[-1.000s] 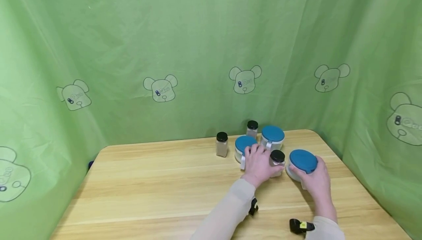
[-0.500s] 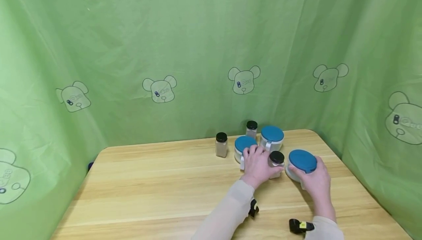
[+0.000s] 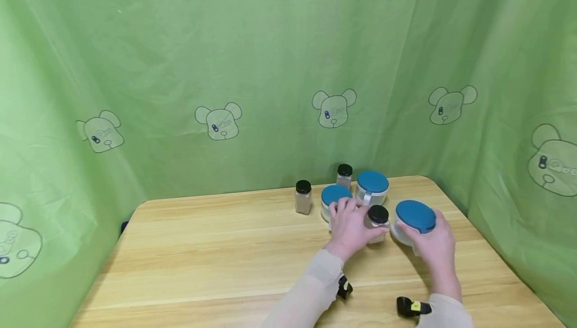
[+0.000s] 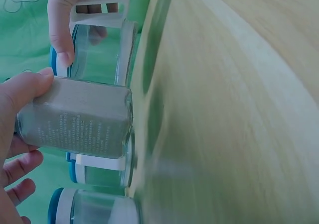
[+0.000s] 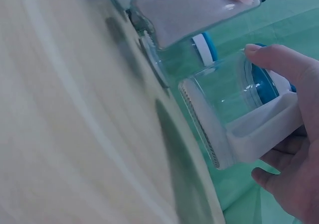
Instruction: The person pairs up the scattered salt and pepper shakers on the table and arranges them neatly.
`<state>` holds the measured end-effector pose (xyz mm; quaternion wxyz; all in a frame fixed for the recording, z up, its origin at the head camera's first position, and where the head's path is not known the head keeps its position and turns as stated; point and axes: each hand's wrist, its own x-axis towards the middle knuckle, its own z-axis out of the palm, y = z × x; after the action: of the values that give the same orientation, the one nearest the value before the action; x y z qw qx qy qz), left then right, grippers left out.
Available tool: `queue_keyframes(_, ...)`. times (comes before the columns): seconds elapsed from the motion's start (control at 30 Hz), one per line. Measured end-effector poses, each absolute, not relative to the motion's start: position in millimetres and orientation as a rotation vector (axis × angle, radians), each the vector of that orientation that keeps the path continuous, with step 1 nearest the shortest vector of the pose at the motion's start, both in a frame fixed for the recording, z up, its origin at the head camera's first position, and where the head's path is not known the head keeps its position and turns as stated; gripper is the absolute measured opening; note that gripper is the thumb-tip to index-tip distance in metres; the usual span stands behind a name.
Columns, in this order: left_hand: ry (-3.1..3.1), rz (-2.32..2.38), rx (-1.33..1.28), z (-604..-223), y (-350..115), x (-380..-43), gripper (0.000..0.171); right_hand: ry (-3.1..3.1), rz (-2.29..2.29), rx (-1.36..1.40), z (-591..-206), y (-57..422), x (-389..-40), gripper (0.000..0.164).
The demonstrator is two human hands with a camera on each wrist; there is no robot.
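My left hand [image 3: 353, 228] holds a square glass spice jar [image 4: 75, 117] with a black lid between thumb and fingers; pale powder fills it and small print covers one side. To its right, my right hand [image 3: 434, 240] grips a round glass canister [image 5: 222, 94] by its upper part, thumb near the blue lid [image 3: 415, 215]. The canister has a white handle [image 5: 264, 129] facing the palm, and it leans slightly, its base raised off the table in the right wrist view. Close behind the left fingers stands another blue-lidded canister [image 3: 335, 194], partly covered by them.
A third blue-lidded canister [image 3: 372, 183] stands near the back edge. Two more black-lidded spice jars stand there: one jar [image 3: 303, 199] to the left, another jar [image 3: 344, 177] behind the canisters. A green curtain [image 3: 270, 67] surrounds the wooden table [image 3: 216, 253].
The canister in my right hand has risen slightly and tipped, its blue lid shifting up and to the right. My left hand stays on the spice jar almost unmoved.
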<state>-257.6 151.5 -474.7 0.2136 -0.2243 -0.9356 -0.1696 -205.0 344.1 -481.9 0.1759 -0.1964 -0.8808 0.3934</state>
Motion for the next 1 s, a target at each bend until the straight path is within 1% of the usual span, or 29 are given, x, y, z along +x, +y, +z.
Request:
queue_keyframes(0.33,-2.583,-0.521,-0.600,-467.2,136.6,-248.7,0.062,-2.504,1.085,-0.491,-467.6,339.0,-200.3,0.103)
queue_keyframes(0.73,-2.561,-0.601,-0.586,-464.3,119.4,-237.5,0.060,-2.553,1.048,-0.401,-457.7,336.0,-195.2,0.104)
queue_keyframes(1.0,-2.538,-0.624,-0.561,-466.8,104.9,-231.5,0.065,-2.573,1.038,-0.312,-452.9,325.4,-194.4,0.102)
